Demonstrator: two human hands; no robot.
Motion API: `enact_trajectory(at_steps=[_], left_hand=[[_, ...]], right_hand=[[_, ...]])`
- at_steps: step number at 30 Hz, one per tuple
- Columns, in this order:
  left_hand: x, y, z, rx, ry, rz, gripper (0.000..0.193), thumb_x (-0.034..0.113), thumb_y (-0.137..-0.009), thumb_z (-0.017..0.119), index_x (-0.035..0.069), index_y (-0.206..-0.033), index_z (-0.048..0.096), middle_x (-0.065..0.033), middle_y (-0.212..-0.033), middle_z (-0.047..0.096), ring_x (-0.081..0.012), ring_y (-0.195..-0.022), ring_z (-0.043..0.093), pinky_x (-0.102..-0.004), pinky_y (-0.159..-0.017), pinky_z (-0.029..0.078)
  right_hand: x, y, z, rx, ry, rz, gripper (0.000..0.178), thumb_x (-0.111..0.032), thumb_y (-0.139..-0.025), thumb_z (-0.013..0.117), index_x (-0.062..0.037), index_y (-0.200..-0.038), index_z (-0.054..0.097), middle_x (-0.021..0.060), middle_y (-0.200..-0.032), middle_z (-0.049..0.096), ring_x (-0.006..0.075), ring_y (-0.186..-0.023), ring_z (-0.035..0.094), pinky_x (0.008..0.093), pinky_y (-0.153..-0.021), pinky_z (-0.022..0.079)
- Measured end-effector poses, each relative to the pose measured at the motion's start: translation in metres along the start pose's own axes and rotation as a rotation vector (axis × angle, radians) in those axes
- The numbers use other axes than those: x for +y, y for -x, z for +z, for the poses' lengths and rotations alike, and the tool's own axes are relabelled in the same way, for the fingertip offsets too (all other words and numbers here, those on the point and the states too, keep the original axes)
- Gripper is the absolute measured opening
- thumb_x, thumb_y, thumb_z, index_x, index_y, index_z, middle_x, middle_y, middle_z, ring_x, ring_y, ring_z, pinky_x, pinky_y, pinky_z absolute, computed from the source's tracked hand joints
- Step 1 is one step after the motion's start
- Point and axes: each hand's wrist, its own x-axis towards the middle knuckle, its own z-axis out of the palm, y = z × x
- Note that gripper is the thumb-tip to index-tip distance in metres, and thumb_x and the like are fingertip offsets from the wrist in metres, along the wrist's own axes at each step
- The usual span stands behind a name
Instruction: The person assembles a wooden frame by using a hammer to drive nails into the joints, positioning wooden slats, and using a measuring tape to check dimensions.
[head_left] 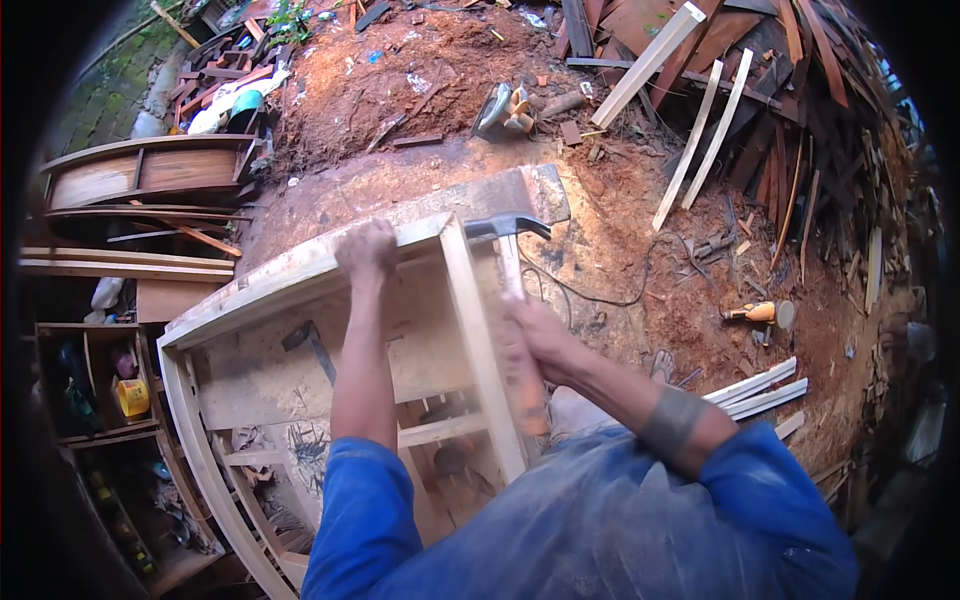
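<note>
A pale wooden frame (462, 300) lies across a worn wooden workbench (440, 375). My left hand (368, 250) is closed on its far rail, left of the corner. In my right hand (540, 335) is the handle of a claw hammer (508, 228), whose dark head is beside the frame's far right corner. The right hand and handle are slightly blurred. Inside the frame a second hammer (312, 345) rests on the bench top. Nearer to me, a pile of nails (308, 447) shows between the frame's rails.
Wooden shelf boxes (100, 385) with a yellow container (132, 398) stand at the left. Across the sawdust-covered ground are an orange power tool (762, 313), a cord (610, 302) and another power tool (503, 110). Scrap timber (770, 110) is heaped at the far right.
</note>
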Motion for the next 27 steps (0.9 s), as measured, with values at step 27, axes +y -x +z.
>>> enact_trajectory(at_steps=[27], left_hand=[[-0.009, -0.004, -0.001, 0.056, -0.032, -0.033, 0.053, 0.033, -0.094, 0.041, 0.000, -0.071, 0.076, -0.0249, -0.074, 0.070, -0.0423, -0.073, 0.069, -0.0485, -0.087, 0.049]], right_hand=[[-0.096, 0.031, 0.030, 0.573, -0.065, -0.180, 0.026, -0.034, -0.106, 0.044, -0.0115, -0.092, 0.044, 0.0007, -0.071, 0.047, 0.0146, -0.064, 0.055, 0.0378, -0.057, 0.052]])
